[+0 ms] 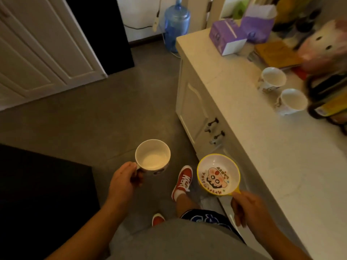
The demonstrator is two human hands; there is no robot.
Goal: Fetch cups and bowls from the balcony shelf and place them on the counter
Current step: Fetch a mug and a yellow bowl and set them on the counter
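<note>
Counter edge (pixel 244 128) beside bowl (pixel 218 174)

The left hand (pixel 123 182) grips a white mug (pixel 152 155), the right hand (pixel 250 210) a yellow-rimmed bowl (pixel 218 174), beside the counter (pixel 262 132).

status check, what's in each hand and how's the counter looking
Left hand holds a white mug by its handle. Right hand holds a yellow-rimmed bowl. Two mugs already on the counter; bare space near them.
</note>
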